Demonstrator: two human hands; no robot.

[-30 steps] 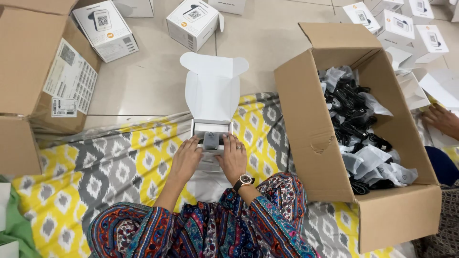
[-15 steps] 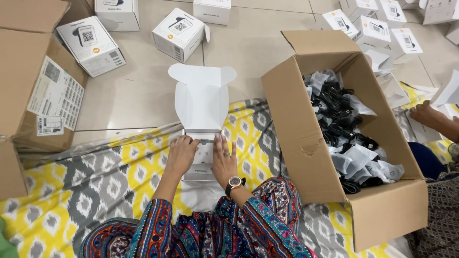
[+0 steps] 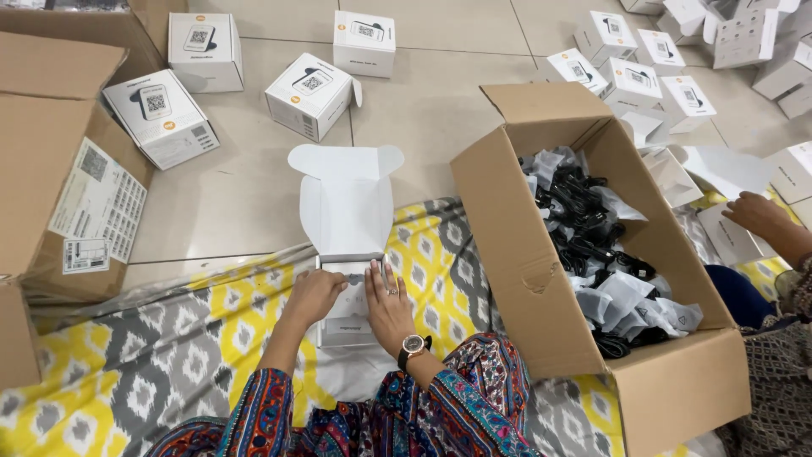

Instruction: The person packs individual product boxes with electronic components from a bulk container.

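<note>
A small white carton (image 3: pixel 345 211) lies open in front of me on a yellow and grey patterned cloth (image 3: pixel 161 347), its lid flap standing up away from me. My left hand (image 3: pixel 315 294) rests on the carton's left side, fingers curled at its opening. My right hand (image 3: pixel 387 305), with a ring and a wristwatch, lies flat on the carton's right side. Something small and grey shows between my fingertips inside the opening; I cannot tell what it is.
A large open cardboard box (image 3: pixel 524 254) of black cables in clear bags stands at my right. Another brown box (image 3: pixel 59 169) sits at the left. Several closed white cartons (image 3: pixel 309 96) lie on the tiled floor. Another person's hand (image 3: pixel 757 216) reaches in at right.
The view has shifted, so the carton sits lower and left of where it was. Both hands stay on the carton, now pressing at its opening rather than holding a dark item.
</note>
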